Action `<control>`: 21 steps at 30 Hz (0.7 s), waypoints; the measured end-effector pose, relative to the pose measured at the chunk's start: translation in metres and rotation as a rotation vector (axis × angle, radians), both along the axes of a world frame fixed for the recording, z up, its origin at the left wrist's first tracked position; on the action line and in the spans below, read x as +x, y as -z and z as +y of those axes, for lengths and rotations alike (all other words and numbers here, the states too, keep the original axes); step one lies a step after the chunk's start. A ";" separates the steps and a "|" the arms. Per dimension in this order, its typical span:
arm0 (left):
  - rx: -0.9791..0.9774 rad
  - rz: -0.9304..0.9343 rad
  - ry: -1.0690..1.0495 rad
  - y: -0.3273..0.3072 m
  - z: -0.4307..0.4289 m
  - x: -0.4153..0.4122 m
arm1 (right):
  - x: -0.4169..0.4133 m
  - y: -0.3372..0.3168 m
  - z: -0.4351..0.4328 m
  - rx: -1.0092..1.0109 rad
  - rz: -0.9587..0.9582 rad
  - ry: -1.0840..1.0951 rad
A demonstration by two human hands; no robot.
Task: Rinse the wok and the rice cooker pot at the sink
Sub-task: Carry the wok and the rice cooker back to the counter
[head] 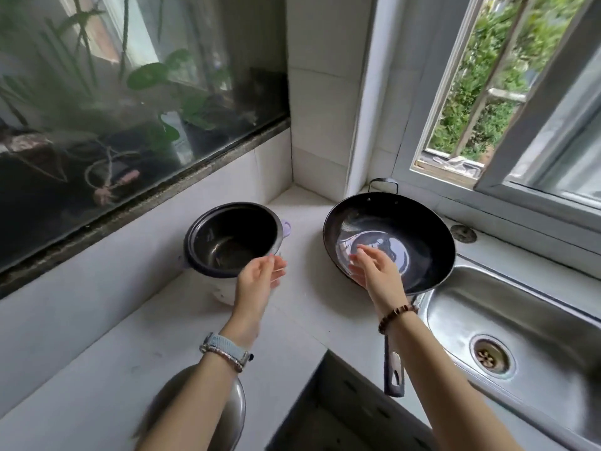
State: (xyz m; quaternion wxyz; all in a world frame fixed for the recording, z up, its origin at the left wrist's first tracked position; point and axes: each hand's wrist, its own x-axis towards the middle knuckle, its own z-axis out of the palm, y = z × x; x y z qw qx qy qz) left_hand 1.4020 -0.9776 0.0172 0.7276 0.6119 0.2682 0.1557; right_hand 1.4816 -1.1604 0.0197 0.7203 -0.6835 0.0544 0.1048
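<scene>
A black wok [413, 229] sits on the white counter beside the sink, its long handle [393, 369] pointing toward me. My right hand [374, 271] hovers over the wok's near rim with fingers relaxed, holding nothing. The dark rice cooker pot [227, 239] stands inside a white cooker body in the corner. My left hand [260, 278] is just in front of the pot's rim, fingers loosely extended and empty. The steel sink [536, 327] lies to the right.
A drain [490, 354] sits in the sink basin. A round metal lid or bowl [227, 415] rests on the counter under my left forearm. A dark perforated surface [341, 411] lies at the front. An open window [471, 92] is above the sink.
</scene>
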 end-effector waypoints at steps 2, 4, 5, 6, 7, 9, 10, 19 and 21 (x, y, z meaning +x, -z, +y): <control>-0.054 0.056 0.107 0.010 -0.019 0.004 | -0.009 0.010 -0.022 -0.021 0.019 0.044; -0.094 0.118 0.205 0.022 -0.037 0.009 | -0.017 0.020 -0.042 -0.039 0.051 0.099; -0.107 0.154 0.247 0.029 -0.046 0.011 | -0.021 0.025 -0.052 -0.039 0.069 0.126; -0.123 0.185 0.287 0.034 -0.055 0.014 | -0.023 0.030 -0.062 -0.046 0.090 0.145; -0.136 0.214 0.318 0.039 -0.063 0.016 | -0.025 0.036 -0.071 -0.055 0.111 0.156; -0.155 0.268 0.364 0.050 -0.080 0.022 | -0.027 0.049 -0.087 -0.113 0.159 0.158; -0.155 0.295 0.382 0.055 -0.087 0.026 | -0.028 0.055 -0.094 -0.141 0.189 0.164; -0.144 0.593 0.642 0.104 -0.150 0.068 | -0.038 0.098 -0.114 -0.135 0.509 -0.013; -0.173 0.610 0.657 0.111 -0.161 0.075 | -0.039 0.100 -0.110 -0.108 0.562 -0.065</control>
